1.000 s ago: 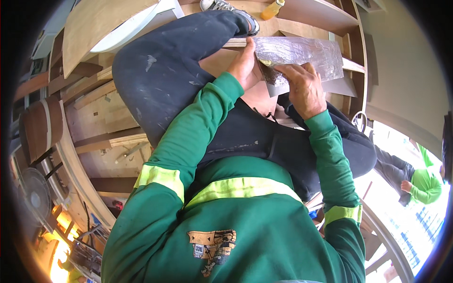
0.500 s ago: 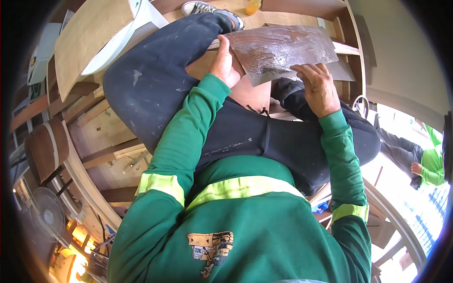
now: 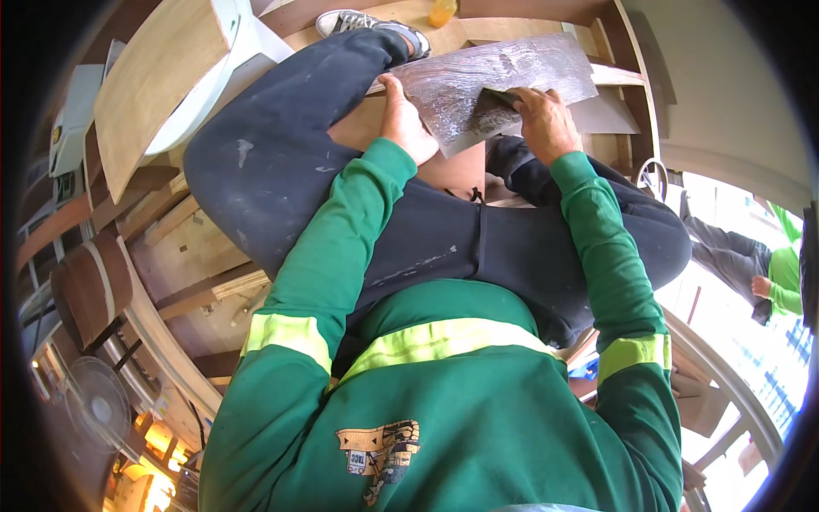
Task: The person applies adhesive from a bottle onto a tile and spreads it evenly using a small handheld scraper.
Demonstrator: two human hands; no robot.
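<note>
A rectangular dark wood-grain sheet (image 3: pixel 465 72), with a glossy wet-looking smear over its upper face, lies slightly tilted above my lap. My left hand (image 3: pixel 404 124) grips its left end, thumb along the edge and the other fingers hidden underneath. Between the fingers of my right hand (image 3: pixel 548 122) is a thin dark flat spreader (image 3: pixel 495 111), its edge touching the sheet's face toward the near side. Under the sheet's right part a plain grey-brown sheet (image 3: pixel 607 115) sticks out.
Curved wooden framing (image 3: pixel 640 94) surrounds my crossed legs. At the left stands a white rounded piece with a plywood panel (image 3: pixel 153 85). A yellow-orange bottle (image 3: pixel 442 12) is beyond my shoe. Further off are a fan (image 3: pixel 98 401) at lower left and another person (image 3: pixel 751 264) at right.
My right hand has moved left and slightly up over the sheet, and the dark spreader now shows. The sheet has shifted a little up and left along with my left hand.
</note>
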